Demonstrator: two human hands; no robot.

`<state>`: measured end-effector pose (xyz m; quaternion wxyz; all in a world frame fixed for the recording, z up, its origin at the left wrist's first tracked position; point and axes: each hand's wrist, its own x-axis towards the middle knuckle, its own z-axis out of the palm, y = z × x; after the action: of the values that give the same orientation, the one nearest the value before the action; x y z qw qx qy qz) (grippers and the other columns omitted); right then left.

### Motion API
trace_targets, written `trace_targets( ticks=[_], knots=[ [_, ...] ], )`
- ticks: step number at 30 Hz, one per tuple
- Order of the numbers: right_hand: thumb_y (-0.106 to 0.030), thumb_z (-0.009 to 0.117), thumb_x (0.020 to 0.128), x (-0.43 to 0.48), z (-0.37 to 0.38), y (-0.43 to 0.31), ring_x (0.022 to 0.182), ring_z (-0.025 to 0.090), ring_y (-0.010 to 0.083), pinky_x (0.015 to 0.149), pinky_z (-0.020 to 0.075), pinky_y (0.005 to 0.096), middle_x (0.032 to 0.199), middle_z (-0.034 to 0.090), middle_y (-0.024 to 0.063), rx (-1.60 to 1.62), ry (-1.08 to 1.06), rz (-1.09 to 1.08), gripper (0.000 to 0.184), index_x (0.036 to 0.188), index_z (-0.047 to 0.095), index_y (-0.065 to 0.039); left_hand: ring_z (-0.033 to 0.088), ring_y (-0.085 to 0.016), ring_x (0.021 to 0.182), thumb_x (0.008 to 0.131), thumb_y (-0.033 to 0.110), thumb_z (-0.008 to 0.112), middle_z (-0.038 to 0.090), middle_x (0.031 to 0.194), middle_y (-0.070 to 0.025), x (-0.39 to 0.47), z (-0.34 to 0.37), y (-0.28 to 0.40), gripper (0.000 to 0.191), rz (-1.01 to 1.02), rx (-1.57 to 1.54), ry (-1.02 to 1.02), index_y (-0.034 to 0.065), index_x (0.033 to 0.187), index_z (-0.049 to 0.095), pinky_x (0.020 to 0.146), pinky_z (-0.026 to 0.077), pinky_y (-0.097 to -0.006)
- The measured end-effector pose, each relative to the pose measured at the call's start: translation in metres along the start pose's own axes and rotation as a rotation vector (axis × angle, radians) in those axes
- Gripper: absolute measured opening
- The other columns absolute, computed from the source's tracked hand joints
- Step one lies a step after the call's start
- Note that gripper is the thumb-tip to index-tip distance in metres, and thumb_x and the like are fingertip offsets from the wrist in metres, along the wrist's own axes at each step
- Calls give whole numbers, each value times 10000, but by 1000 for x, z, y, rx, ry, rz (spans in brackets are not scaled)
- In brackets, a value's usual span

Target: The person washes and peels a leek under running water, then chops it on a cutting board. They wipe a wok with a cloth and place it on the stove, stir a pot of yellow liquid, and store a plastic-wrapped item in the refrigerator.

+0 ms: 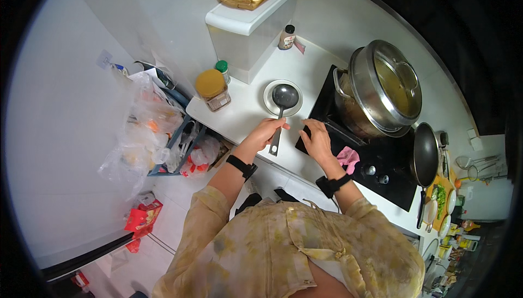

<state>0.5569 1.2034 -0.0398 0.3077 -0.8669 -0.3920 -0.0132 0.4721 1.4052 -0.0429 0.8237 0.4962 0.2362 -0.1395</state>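
Note:
A dark ladle lies with its bowl over a small white plate on the counter. My left hand grips its handle, whose end sticks out below the fingers. Just right of it, my right hand holds nothing, fingers apart, above the left edge of the black cooktop. Beyond that hand stands a large steel pot, and its glass-centred lid is tilted. A pink cloth lies on the cooktop beside my right forearm.
A jar with a yellow lid, a green-capped bottle and a large white-lidded bin stand at the counter's left. A black-capped bottle is behind. To the right are a frying pan and a cutting board with chopped greens. Bagged items fill a rack.

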Motion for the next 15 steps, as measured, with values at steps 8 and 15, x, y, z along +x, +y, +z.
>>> trace_targets(
  ticks=[8,15],
  knots=[
    [-68,599,888,-30,-71,-86,1038,618,300,951,457,387,1069,673,162,443,183,-43,218,1080,666,10,443,-81,450,913,757,342,606,635,-64,-8,-12,-47,839,35,89,214,-1,1137,625,401,334,-246],
    [11,616,822,-66,-32,-193,1045,605,315,932,454,381,1108,642,182,676,-619,-425,243,1064,643,22,537,-125,629,932,488,573,645,745,-52,-184,-54,-144,465,313,70,705,49,834,689,546,427,-296]
  ],
)
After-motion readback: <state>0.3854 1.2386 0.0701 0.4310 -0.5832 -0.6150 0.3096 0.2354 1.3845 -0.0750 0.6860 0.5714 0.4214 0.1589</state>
